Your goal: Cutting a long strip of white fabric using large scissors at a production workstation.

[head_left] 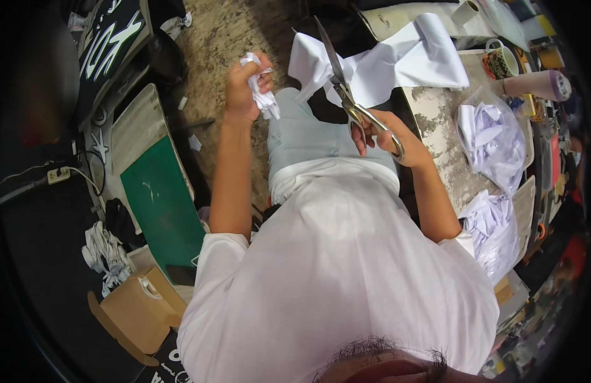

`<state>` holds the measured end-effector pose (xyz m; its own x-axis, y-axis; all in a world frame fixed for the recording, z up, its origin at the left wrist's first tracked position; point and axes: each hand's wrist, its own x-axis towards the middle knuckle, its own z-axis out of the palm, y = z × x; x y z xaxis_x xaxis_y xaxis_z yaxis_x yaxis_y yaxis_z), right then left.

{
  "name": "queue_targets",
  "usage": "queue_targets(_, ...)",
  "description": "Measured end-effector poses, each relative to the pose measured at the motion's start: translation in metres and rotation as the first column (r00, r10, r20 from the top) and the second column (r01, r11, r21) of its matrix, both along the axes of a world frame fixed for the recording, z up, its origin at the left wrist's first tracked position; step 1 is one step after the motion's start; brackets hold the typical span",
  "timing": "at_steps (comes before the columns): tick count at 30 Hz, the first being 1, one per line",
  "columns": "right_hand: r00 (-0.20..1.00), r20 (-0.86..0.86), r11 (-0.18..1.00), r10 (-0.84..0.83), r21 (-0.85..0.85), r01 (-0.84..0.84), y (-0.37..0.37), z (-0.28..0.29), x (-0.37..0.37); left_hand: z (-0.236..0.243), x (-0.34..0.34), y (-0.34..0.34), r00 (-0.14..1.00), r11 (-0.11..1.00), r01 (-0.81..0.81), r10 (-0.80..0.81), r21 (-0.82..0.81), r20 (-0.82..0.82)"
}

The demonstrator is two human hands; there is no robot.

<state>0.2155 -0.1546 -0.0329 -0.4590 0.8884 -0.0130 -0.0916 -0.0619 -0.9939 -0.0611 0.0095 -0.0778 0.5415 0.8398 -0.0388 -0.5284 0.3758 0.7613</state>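
My left hand point(244, 86) is closed round a crumpled bunch of white fabric strips point(265, 101), raised over the floor to the left of my lap. In my right hand point(391, 135) are large metal scissors point(345, 92), with my fingers through the handles. The blades point away from me and look nearly closed. Beneath and beyond them, a length of white fabric point(404, 60) stretches from over my knees to the worn table on the right. The blades lie across this fabric; whether they touch it I cannot tell.
On the right table point(430, 108) lie clear plastic bags of white fabric point(493, 137), a patterned mug point(499, 60) and a thread cone point(531, 85). A green board point(164, 201) and an open cardboard box point(139, 313) are at my left. Scraps lie on the floor point(206, 57).
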Motion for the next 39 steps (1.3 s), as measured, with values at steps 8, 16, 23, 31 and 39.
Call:
queue_targets(8, 0.999, -0.04, 0.998, -0.002, -0.056, 0.0, -0.003, -0.006, -0.002, -0.02, 0.042, -0.034, 0.984, 0.983, 0.175, -0.177, -0.061, -0.024)
queue_targets(16, 0.992, 0.121, 0.993, -0.036, -0.105, 0.049, 0.002, -0.031, -0.004, 0.049, 0.008, -0.018, 0.884, 0.995, -0.037, 0.076, 0.092, -0.462)
queue_targets(23, 0.971, 0.172, 0.949, 0.169, -0.292, -0.114, 0.002, -0.074, -0.03, 0.083, -0.009, 0.014, 0.624, 0.94, 0.071, 0.219, 0.334, -0.75)
queue_targets(31, 0.926, -0.125, 0.874, 0.355, -0.308, -0.377, -0.015, -0.083, -0.044, 0.114, -0.019, 0.052, 0.446, 0.861, 0.261, 0.293, 0.436, -0.846)
queue_targets(39, 0.837, -0.455, 0.824, 0.304, -0.315, -0.47, -0.013, -0.08, -0.077, 0.14, -0.014, 0.065, 0.311, 0.754, 0.5, 0.303, 0.426, -0.901)
